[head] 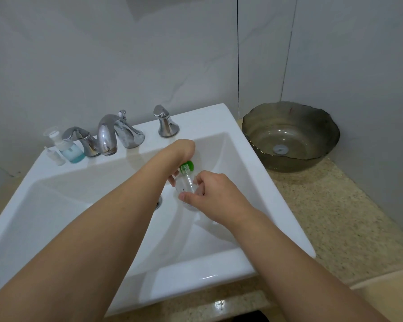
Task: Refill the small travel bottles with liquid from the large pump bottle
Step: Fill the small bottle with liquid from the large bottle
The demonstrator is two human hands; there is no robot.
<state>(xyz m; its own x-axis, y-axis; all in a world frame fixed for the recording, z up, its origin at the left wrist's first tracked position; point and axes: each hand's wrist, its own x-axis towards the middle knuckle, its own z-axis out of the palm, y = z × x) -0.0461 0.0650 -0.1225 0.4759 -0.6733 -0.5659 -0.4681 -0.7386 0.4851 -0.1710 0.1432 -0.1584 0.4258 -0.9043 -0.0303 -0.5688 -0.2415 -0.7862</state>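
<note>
Over the white sink basin (219, 270) my right hand (215, 197) grips a small clear travel bottle (185, 183) by its body, neck pointing away from me. My left hand (180, 151) is bent down over the bottle's neck, its fingers at a green cap (188, 165); most of those fingers are hidden behind the wrist. The large pump bottle (70, 148), clear with blue liquid and a white pump, stands on the sink ledge at the far left. A second small clear bottle (56, 156) stands just left of it.
A chrome faucet (109, 135) with two handles (165, 123) lines the back ledge. A dark glass bowl (291, 135) sits on the speckled counter (335, 217) at the right, against the tiled wall. The sink drain (159, 202) peeks out beside my left forearm.
</note>
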